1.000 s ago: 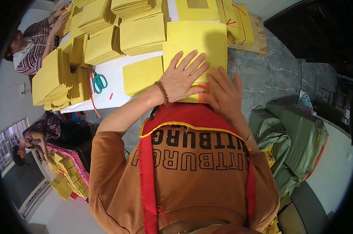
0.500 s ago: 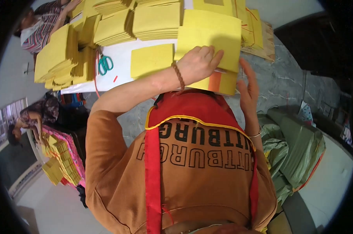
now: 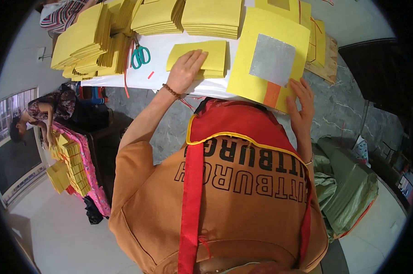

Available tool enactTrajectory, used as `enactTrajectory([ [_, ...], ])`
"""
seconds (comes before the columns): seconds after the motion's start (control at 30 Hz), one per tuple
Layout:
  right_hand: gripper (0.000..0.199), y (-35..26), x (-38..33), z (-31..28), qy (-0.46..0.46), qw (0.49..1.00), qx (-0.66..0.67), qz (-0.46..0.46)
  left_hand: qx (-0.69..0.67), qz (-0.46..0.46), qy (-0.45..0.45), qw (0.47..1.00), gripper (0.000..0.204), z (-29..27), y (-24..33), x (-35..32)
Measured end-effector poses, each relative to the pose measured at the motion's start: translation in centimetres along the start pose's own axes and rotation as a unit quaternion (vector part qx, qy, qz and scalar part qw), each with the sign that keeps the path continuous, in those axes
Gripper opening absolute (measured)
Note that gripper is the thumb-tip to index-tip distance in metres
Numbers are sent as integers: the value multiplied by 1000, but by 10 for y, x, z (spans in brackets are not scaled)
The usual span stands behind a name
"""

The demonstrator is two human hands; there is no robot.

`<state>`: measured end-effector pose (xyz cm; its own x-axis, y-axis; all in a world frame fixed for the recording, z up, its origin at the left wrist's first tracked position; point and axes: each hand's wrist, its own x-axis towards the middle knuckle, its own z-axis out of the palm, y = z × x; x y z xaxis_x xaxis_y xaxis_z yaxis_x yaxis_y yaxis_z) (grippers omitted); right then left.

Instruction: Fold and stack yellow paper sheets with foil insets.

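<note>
My left hand (image 3: 186, 68) lies flat, fingers apart, on a small stack of folded yellow paper sheets (image 3: 213, 57) on the white table (image 3: 161, 77). A bead bracelet is on that wrist. My right hand (image 3: 301, 102) rests with spread fingers on the near right edge of a large stack of yellow paper (image 3: 256, 55). The top sheet there carries a silver foil square (image 3: 272, 59) and an orange patch (image 3: 271, 94).
Several stacks of yellow paper (image 3: 92, 36) fill the far and left side of the table, with green-handled scissors (image 3: 140, 55) beside them. Another person (image 3: 37, 114) sits at lower left by a pink table with yellow stacks. A green sack (image 3: 348, 187) lies at my right.
My left hand has moved left from the large stack onto the small folded stack. The top of the large stack now shows a silver square; my right hand stays at its edge.
</note>
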<state>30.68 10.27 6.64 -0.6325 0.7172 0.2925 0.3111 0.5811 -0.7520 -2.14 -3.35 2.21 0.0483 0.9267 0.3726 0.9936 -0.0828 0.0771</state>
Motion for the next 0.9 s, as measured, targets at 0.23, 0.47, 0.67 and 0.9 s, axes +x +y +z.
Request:
enactTrajectory([
  [0.23, 31, 2, 1, -1, -15, 1000, -27, 4, -89, -23, -89, 992, 56, 35, -8, -28],
  [0.47, 25, 5, 1, -2, 4, 999, -52, -6, -6, -31, -135, 990, 73, 44, 7, -29],
  [0.67, 19, 9, 6, 2, 25, 999, -29, -12, -118, -15, -109, 987, 49, 11, -1, 8],
  [0.9, 16, 13, 5, 6, 55, 998, -24, -30, -259, 164, -37, 951, 31, -46, 94, 90],
])
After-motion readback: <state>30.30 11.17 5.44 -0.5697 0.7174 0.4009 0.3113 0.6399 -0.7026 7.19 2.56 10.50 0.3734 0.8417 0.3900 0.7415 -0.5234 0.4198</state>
